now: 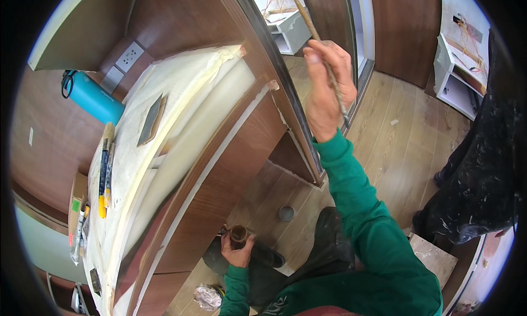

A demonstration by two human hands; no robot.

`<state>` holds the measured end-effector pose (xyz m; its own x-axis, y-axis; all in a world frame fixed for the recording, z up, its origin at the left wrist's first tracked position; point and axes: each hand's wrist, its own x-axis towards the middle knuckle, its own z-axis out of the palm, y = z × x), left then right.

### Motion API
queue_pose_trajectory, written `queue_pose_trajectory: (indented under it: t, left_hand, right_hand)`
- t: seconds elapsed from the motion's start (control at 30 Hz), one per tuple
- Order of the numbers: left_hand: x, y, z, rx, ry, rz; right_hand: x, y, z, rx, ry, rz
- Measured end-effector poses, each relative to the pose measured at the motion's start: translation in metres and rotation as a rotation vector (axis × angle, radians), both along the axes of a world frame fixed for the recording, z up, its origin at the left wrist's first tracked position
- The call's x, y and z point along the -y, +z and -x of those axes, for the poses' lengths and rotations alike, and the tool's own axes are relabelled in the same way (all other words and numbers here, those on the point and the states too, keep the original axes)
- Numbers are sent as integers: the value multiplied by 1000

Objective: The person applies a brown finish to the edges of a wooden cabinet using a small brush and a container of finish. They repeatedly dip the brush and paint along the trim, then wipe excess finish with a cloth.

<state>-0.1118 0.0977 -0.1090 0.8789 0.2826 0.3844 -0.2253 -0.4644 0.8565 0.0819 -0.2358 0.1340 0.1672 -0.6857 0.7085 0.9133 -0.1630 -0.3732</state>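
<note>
My right hand, in a green sleeve, is raised near a dark door or mirror frame and holds a thin, stained paintbrush tilted up and to the left. Low down, near the wooden cabinet front, my left hand grips a small round cup with brown contents. On the covered top at the left lie several paintbrushes with yellow-tipped handles, and a piece of sandpaper.
A blue bottle lies at the back of the covered top. A round grey lid or dish is on the wood floor. A person in dark, paint-marked clothes is at the right, near a white cabinet with loose wires above.
</note>
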Motion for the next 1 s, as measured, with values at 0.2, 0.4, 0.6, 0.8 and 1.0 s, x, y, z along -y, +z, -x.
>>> queue_pose_trajectory:
  t: [0.2, 0.4, 0.6, 0.8, 1.0]
  left_hand:
    - [-6, -5, 3, -5, 9, 24]
    - [-10, -8, 3, 13, 13, -25]
    - [-12, -9, 2, 20, 5, -22]
    - [-13, -11, 1, 31, 13, -61]
    - [-12, -13, 0, 62, 22, -77]
  right_hand:
    - [-4, 33, -44, 110, -316, 115]
    - [0, 47, -72, 119, -495, 205]
    - [-4, 46, -75, 108, -513, 211]
    - [-3, 45, -77, 128, -590, 224]
    - [-3, 40, -76, 113, -582, 235]
